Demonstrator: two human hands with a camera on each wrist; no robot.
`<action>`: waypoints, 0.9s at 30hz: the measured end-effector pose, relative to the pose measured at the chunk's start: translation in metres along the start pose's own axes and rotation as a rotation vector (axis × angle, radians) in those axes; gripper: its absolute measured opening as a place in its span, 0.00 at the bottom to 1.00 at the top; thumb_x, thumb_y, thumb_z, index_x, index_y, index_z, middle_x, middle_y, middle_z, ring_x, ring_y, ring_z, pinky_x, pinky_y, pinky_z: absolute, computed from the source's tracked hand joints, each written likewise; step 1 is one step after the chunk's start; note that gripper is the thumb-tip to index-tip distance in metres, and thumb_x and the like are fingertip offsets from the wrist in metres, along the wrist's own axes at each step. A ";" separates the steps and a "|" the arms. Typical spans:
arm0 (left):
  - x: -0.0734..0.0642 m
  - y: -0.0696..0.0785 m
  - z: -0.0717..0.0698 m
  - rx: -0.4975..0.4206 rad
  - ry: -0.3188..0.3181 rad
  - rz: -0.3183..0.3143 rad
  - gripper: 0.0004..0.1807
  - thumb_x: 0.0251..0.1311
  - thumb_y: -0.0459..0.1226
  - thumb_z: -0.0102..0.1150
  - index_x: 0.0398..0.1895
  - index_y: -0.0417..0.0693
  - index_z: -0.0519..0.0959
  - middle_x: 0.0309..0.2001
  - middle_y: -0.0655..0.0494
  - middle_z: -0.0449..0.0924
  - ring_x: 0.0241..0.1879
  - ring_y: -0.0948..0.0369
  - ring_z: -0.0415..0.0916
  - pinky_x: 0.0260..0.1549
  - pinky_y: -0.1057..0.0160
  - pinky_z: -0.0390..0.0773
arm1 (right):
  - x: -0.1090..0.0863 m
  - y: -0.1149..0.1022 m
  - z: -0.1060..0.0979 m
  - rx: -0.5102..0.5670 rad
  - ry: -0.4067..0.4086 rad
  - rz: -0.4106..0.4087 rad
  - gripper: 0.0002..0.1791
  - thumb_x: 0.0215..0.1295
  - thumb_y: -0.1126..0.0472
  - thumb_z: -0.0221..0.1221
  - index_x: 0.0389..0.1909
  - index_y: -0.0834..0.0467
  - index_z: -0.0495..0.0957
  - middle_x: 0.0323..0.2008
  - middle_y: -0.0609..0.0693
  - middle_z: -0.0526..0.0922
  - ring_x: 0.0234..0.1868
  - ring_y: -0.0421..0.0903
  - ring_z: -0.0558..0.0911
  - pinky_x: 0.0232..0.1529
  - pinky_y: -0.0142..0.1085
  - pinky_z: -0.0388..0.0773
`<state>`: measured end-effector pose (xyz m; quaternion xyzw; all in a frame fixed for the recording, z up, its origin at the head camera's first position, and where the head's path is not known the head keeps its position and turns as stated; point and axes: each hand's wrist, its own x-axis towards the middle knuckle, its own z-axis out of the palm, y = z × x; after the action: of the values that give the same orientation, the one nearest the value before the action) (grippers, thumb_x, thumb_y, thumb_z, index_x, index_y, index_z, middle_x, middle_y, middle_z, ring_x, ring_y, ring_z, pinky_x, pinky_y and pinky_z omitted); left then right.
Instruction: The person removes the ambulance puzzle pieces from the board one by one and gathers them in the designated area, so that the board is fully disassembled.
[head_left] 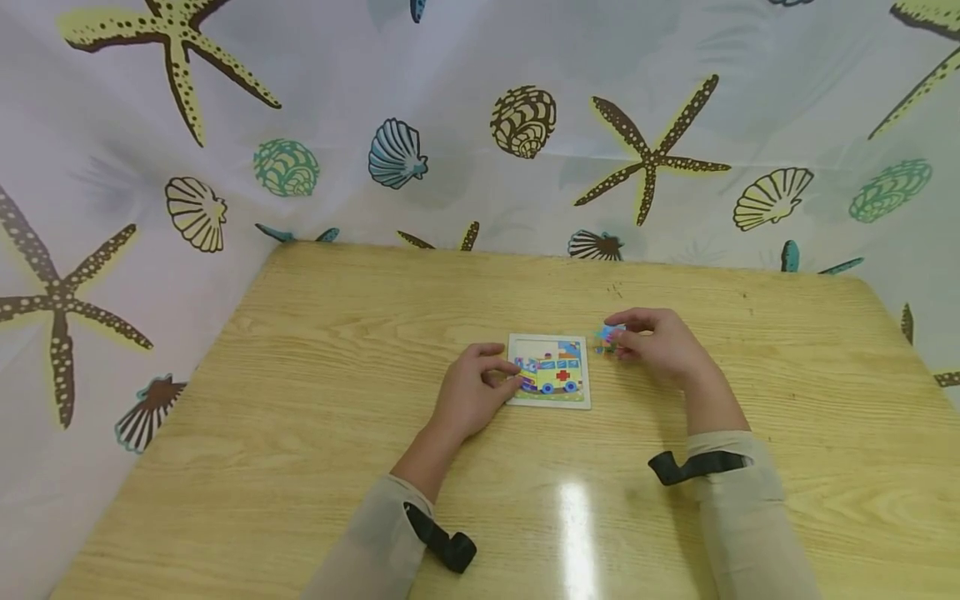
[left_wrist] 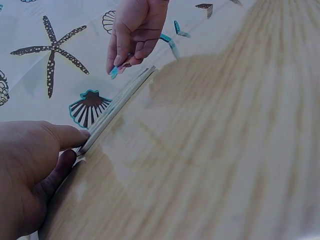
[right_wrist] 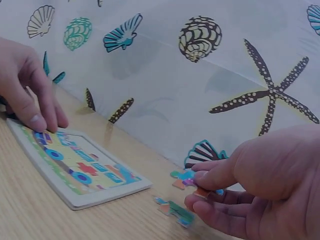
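Observation:
A small jigsaw puzzle [head_left: 551, 403] in a white frame lies on the table, most of its ambulance picture filled in and a bare area along the top. My left hand [head_left: 472, 387] grips its left edge, fingertips on the picture side and at the rim. To the right of the frame, my right hand [head_left: 660, 343] pinches colourful jigsaw pieces [right_wrist: 187, 181] between thumb and fingers; these partly hide one another. Just below those fingers, in the right wrist view, are more loose pieces [right_wrist: 176, 212], green and orange, close over the tabletop.
The wooden table [head_left: 337, 333] reaches back to a white curtain [head_left: 450, 75] printed with starfish and shells, which also hangs along the left side. Both sleeved forearms wear a black strap [head_left: 442, 537] near the wrist.

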<state>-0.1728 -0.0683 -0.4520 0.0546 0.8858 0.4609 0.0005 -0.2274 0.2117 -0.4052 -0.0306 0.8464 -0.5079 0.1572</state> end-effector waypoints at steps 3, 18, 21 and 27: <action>0.000 0.000 0.000 0.001 0.002 0.002 0.07 0.60 0.40 0.70 0.38 0.47 0.89 0.63 0.51 0.75 0.37 0.60 0.78 0.40 0.61 0.79 | -0.002 0.002 -0.008 0.004 -0.003 0.032 0.19 0.75 0.63 0.55 0.62 0.66 0.75 0.52 0.62 0.75 0.39 0.43 0.83 0.44 0.32 0.83; -0.001 -0.002 0.001 -0.002 -0.010 -0.011 0.07 0.60 0.40 0.69 0.39 0.48 0.89 0.64 0.51 0.75 0.38 0.60 0.78 0.40 0.61 0.80 | -0.006 0.020 -0.024 -0.065 0.024 0.144 0.18 0.72 0.65 0.57 0.58 0.70 0.75 0.39 0.54 0.79 0.31 0.37 0.81 0.35 0.28 0.81; -0.001 -0.002 0.001 -0.005 -0.008 -0.011 0.07 0.60 0.40 0.70 0.39 0.47 0.89 0.63 0.51 0.75 0.37 0.61 0.78 0.40 0.61 0.79 | -0.006 0.020 -0.023 -0.073 0.025 0.151 0.18 0.72 0.65 0.57 0.58 0.71 0.75 0.36 0.53 0.80 0.29 0.37 0.80 0.32 0.29 0.80; 0.000 -0.001 -0.001 -0.015 -0.002 -0.012 0.07 0.60 0.39 0.70 0.38 0.47 0.88 0.64 0.52 0.75 0.37 0.61 0.77 0.39 0.61 0.79 | -0.008 0.013 -0.021 -0.098 0.054 0.176 0.17 0.72 0.64 0.57 0.55 0.71 0.77 0.29 0.49 0.82 0.23 0.39 0.77 0.27 0.30 0.76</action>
<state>-0.1733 -0.0693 -0.4523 0.0495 0.8825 0.4676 0.0046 -0.2252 0.2379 -0.4057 0.0502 0.8735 -0.4508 0.1767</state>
